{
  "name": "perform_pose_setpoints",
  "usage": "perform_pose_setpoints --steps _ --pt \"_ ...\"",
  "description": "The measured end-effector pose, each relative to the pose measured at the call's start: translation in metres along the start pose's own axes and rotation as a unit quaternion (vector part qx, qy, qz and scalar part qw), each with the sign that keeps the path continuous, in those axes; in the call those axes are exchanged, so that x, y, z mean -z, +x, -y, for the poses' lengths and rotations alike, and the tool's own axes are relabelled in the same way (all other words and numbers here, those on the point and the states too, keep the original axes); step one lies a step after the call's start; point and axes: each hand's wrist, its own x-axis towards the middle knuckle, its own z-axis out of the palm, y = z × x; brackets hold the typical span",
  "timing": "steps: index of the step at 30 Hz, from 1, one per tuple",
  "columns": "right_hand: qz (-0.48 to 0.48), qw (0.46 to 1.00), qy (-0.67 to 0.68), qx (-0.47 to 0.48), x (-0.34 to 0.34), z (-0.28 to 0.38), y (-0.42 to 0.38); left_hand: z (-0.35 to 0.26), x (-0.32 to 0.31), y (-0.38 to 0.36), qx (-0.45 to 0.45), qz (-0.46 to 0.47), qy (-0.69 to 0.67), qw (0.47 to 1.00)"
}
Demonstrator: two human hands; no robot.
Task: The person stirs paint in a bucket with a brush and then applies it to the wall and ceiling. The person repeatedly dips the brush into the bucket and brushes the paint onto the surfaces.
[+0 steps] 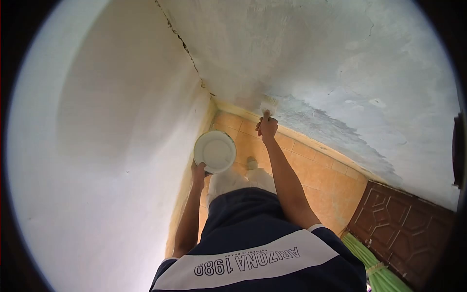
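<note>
My right hand (267, 127) is closed round the handle of a paintbrush (269, 104), its pale bristles up against the lower part of the wall (311, 53) ahead. Beside the brush, a darker grey, patchy band (321, 126) runs along the wall's lower part. In my left hand (198, 173) is the rim of a round white bucket (215, 151), gripped at its near left side. Whitish paint shows inside the bucket, which hangs over the floor close to the left wall (121, 121).
A cracked seam (185, 47) marks the corner between both walls. Orange tiles (311, 168) cover the floor, with my foot (251, 163) on them. At the lower right are a brown panelled door (401, 224) and a tied green curtain (374, 265).
</note>
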Motion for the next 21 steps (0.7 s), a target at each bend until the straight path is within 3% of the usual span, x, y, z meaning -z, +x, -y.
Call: perform_pose_setpoints --steps 5,9,12,13,15,19,21 --pt "0.032 0.997 0.03 -0.058 0.007 -0.014 0.015 0.045 -0.038 -0.044 0.028 -0.051 -0.052 0.997" --pt "0.02 0.995 0.091 -0.019 0.008 0.03 -0.017 0.096 -0.055 -0.065 0.037 -0.051 -0.085 0.994" --pt "0.024 0.988 0.115 0.096 0.006 0.039 -0.041 0.125 -0.066 -0.077 0.059 -0.08 -0.077 0.992" --pt "0.023 0.989 0.115 0.094 0.004 0.033 -0.038 0.131 -0.068 -0.08 0.056 -0.094 -0.068 0.992" --pt "0.023 0.982 0.103 0.159 0.004 0.02 -0.032 0.142 -0.067 -0.084 0.059 -0.07 -0.066 0.994" --pt "0.033 0.993 0.073 0.088 -0.006 -0.034 0.014 0.151 -0.072 -0.088 0.071 -0.08 -0.075 0.991" --pt "0.05 0.998 0.037 -0.004 -0.012 -0.062 0.03 0.151 -0.074 -0.087 0.073 -0.082 -0.076 0.991"
